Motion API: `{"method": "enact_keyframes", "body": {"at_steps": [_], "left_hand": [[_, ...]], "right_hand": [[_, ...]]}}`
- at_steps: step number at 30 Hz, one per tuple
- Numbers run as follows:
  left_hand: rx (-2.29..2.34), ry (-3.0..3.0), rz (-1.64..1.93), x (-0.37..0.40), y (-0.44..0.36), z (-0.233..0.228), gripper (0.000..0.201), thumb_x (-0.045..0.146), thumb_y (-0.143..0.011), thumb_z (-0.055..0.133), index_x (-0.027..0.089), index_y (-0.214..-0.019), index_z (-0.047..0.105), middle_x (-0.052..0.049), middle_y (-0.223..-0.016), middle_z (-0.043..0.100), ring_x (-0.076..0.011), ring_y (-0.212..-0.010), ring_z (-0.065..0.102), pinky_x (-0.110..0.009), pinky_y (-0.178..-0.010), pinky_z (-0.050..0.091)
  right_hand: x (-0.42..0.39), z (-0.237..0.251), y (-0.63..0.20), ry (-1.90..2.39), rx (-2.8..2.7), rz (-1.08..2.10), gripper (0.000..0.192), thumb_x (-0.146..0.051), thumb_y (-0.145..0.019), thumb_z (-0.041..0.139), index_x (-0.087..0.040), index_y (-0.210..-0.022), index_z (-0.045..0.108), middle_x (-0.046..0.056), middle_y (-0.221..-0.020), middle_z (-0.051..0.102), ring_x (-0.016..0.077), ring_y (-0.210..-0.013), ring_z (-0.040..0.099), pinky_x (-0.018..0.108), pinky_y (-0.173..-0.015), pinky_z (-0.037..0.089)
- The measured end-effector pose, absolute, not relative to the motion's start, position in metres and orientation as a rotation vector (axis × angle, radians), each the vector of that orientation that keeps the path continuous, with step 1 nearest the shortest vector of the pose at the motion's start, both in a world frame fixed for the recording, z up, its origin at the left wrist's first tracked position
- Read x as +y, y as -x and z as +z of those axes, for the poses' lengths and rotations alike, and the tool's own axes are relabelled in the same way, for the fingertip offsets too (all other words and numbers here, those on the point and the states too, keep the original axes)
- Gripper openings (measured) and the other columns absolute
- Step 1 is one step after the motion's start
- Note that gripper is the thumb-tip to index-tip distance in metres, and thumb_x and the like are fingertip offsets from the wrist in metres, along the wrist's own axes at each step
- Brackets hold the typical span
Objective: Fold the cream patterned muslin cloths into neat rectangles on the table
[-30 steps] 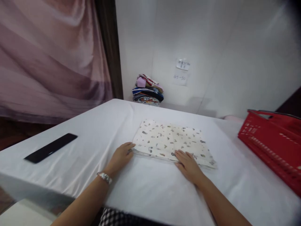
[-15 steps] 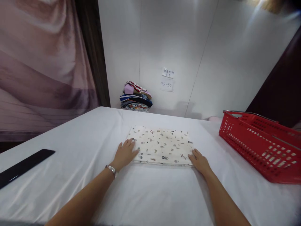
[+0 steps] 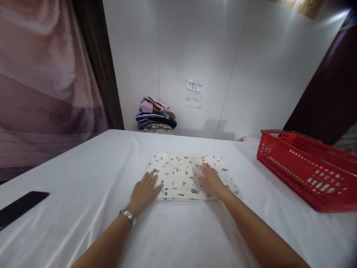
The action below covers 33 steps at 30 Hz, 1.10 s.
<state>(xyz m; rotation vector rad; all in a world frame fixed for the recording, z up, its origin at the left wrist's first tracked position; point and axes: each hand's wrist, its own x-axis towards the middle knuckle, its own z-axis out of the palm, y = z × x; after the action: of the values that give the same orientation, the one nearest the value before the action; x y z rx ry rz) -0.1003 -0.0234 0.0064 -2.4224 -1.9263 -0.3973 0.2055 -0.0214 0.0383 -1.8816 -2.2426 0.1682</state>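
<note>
Both hands lie flat, fingers spread, gripping nothing: left hand (image 3: 145,190) at the cloth's (image 3: 181,175) seven o'clock corner, right hand (image 3: 210,179) on top, likely pressing the fold flat mid-table (image 3: 83,178). Basket (image 3: 304,169) at three o'clock.

Bright, even indoor light from overhead; glare streaks on white wall (image 3: 223,56) top right. Soft sheen on white tablecloth (image 3: 83,178), faint shadows under forearms. Wide-angle bend w/ dark vignetting at corners; edges slightly soft, centre sharp.
</note>
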Motion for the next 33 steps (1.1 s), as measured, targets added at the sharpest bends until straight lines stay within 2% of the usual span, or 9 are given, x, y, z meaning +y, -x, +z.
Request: {"method": "enact_keyframes", "body": {"at_steps": [4, 8, 15, 19, 23, 28, 33], "left_hand": [[-1.952, 2.424, -0.398, -0.024, 0.101, 0.006, 0.049, 0.047, -0.087, 0.037, 0.021, -0.128, 0.047, -0.01, -0.145, 0.034, -0.0285, -0.136, 0.023, -0.051, -0.102, 0.033], [-1.931, 2.426, -0.38, -0.024, 0.102, 0.005, 0.05, 0.047, -0.087, 0.037, 0.02, -0.128, 0.048, -0.01, -0.144, 0.035, -0.0288, -0.136, 0.024, -0.051, -0.102, 0.034], [-1.918, 2.421, -0.337, -0.023, 0.104, 0.001, 0.054, 0.048, -0.087, 0.036, 0.018, -0.13, 0.047, -0.01, -0.144, 0.034, -0.0307, -0.136, 0.023, -0.052, -0.102, 0.033], [-1.941, 2.426, -0.327, -0.023, 0.103, 0.003, 0.055, 0.049, -0.087, 0.034, 0.017, -0.131, 0.047, -0.009, -0.145, 0.033, -0.0303, -0.136, 0.023, -0.051, -0.102, 0.032], [-1.936, 2.431, -0.302, -0.022, 0.103, 0.004, 0.056, 0.05, -0.087, 0.032, 0.018, -0.132, 0.045, -0.009, -0.146, 0.031, -0.0297, -0.136, 0.022, -0.052, -0.103, 0.032], [-1.939, 2.429, -0.263, -0.021, 0.104, 0.005, 0.058, 0.05, -0.087, 0.031, 0.018, -0.133, 0.044, -0.008, -0.146, 0.031, -0.0285, -0.137, 0.021, -0.05, -0.103, 0.031], [-1.948, 2.416, -0.263, -0.018, 0.104, 0.001, 0.06, 0.05, -0.086, 0.03, 0.016, -0.134, 0.044, -0.008, -0.147, 0.03, -0.0284, -0.137, 0.019, -0.049, -0.104, 0.03]], "right_hand": [[0.027, 0.052, -0.161, 1.81, -2.293, 0.211, 0.066, -0.051, -0.09, 0.025, -0.012, -0.144, 0.021, 0.009, -0.153, 0.007, 0.0225, -0.14, 0.002, 0.044, -0.111, 0.009], [0.071, 0.037, -0.142, 1.926, -2.262, 0.249, 0.071, -0.054, -0.09, 0.022, -0.01, -0.145, 0.015, 0.009, -0.153, 0.002, 0.0217, -0.14, -0.003, 0.044, -0.111, 0.003], [0.097, 0.0, -0.146, 2.023, -2.261, 0.349, 0.077, -0.062, -0.087, 0.017, -0.011, -0.144, 0.019, 0.01, -0.153, 0.009, 0.0249, -0.14, 0.003, 0.048, -0.11, 0.003], [0.107, 0.001, -0.151, 2.058, -2.242, 0.403, 0.078, -0.063, -0.086, 0.02, -0.011, -0.144, 0.02, 0.011, -0.153, 0.009, 0.0261, -0.139, 0.005, 0.049, -0.109, 0.007], [0.113, 0.0, -0.154, 2.063, -2.212, 0.358, 0.079, -0.063, -0.087, 0.017, -0.01, -0.146, 0.013, 0.01, -0.153, 0.005, 0.0246, -0.14, 0.0, 0.047, -0.11, 0.002], [0.112, 0.009, -0.162, 2.028, -2.258, 0.435, 0.076, -0.061, -0.088, 0.018, -0.012, -0.144, 0.018, 0.011, -0.153, 0.008, 0.024, -0.14, 0.003, 0.045, -0.11, 0.005], [0.102, 0.015, -0.21, 2.173, -2.116, 0.227, 0.072, -0.057, -0.089, 0.02, -0.011, -0.144, 0.019, 0.01, -0.153, 0.007, 0.0226, -0.14, -0.001, 0.043, -0.11, -0.001]]}}
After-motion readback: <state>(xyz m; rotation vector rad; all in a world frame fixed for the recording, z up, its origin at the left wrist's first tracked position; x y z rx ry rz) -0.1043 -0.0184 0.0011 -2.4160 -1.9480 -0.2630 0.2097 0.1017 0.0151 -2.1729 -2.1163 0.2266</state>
